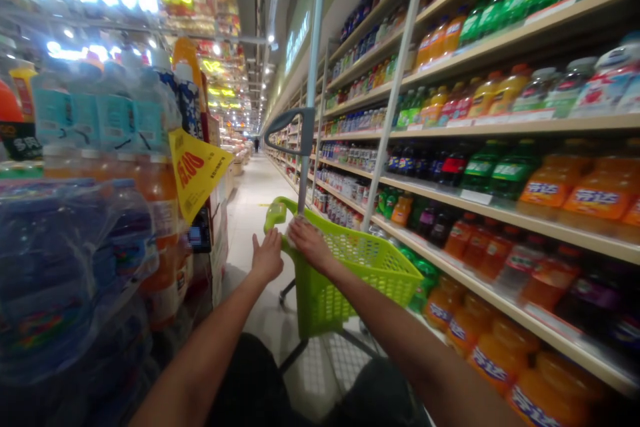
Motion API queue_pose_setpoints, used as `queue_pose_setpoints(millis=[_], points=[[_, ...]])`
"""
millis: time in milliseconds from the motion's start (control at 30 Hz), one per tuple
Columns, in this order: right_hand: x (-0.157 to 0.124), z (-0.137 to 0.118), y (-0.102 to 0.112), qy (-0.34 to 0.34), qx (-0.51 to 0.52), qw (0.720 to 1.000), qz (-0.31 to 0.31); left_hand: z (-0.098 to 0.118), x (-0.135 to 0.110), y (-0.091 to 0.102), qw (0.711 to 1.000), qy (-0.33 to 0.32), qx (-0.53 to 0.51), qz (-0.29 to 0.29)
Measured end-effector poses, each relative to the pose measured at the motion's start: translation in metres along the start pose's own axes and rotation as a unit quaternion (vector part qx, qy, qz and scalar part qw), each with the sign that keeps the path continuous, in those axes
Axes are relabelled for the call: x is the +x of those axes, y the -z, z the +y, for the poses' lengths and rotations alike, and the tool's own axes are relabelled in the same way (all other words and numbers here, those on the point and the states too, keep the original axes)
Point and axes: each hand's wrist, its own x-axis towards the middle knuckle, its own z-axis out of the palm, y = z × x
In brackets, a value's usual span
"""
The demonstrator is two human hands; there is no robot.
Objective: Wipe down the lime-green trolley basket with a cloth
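With the cart (373,268) near, left of the shelves (430,131), press it softly with the right hand (309,245), fingers together, and steady with the left hand (268,257), thumb apart; I can't tell if either grips.

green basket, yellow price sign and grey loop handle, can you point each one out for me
Green basket (323,305), head view: on its slotted near wall.
Yellow price sign (201,175), head view: near the middle of its face.
Grey loop handle (307,132), head view: on its upright right side.
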Motion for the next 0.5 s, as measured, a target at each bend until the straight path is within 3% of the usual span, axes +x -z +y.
queue_pose_setpoints(millis=[167, 500], points=[[-0.004, 0.003, -0.004, -0.078, 0.015, 0.994, 0.077, 0.001, -0.001, -0.007, 1.000, -0.002, 0.004, 0.019], [-0.094, -0.025, -0.080, -0.057, -0.016, 0.992, 0.110, 0.003, -0.002, -0.016, 0.999, 0.000, 0.036, 0.022]])
